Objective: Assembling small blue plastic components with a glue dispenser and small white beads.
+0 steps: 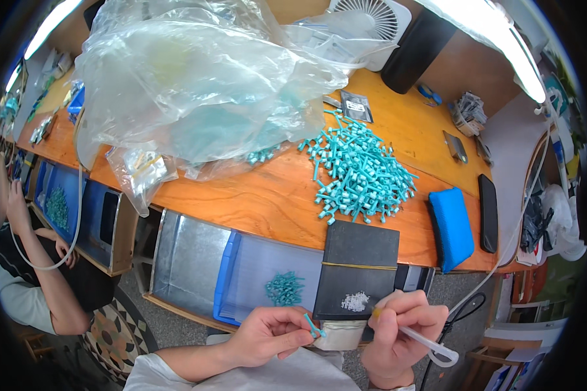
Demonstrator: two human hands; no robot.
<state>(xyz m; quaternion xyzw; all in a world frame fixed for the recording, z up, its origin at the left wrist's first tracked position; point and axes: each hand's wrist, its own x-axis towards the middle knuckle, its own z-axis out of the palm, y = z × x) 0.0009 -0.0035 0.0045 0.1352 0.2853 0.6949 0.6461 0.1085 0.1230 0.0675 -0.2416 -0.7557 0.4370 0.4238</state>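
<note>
My left hand (pixel 274 335) pinches a small teal plastic piece (pixel 314 325) between thumb and fingertips, above the drawer's front edge. Closed around a slim white tube-like tool (pixel 419 337) is my right hand (pixel 398 342); a yellowish bit shows at its fingertips, and the tool's other end bends into a loop. Between and beyond the hands lies a black board (pixel 359 251) with a yellow rubber band across it. A small heap of tiny white parts (pixel 355 301) sits on its near end. Left of the board, a blue tray (pixel 248 267) holds a cluster of teal pieces (pixel 284 289).
A big pile of teal pieces (pixel 359 169) covers the wooden table's middle. Clear plastic bags (pixel 202 78) bulge at the back left. At right lie a blue pouch (pixel 451 228) and a black case (pixel 488 212). Another person's arm (pixel 39 280) is at far left.
</note>
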